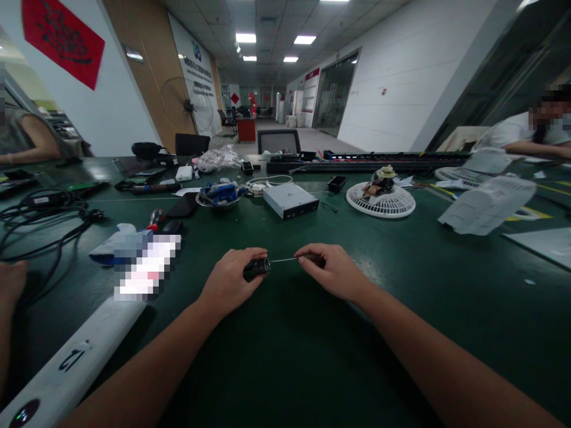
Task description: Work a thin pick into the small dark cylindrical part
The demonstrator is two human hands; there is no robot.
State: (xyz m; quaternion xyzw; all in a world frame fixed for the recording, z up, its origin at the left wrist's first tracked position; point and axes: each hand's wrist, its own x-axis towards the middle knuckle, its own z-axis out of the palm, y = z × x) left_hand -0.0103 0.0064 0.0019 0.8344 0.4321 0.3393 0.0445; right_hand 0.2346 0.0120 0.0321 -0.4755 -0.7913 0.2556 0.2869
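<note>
White bar-shaped device (53,380) at lower left of frame, on green surface (276,356). At frame centre: black cylindrical object (259,267), gripped in fingers of left hand (227,279); thin-shafted tool (284,260), pinched in fingers of right hand (332,267), pointed toward object.

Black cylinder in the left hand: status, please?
Left hand holds black cylinder. Right hand holds thin-shafted tool, pointing at cylinder; contact unclear. Optical drive beyond both.
</note>
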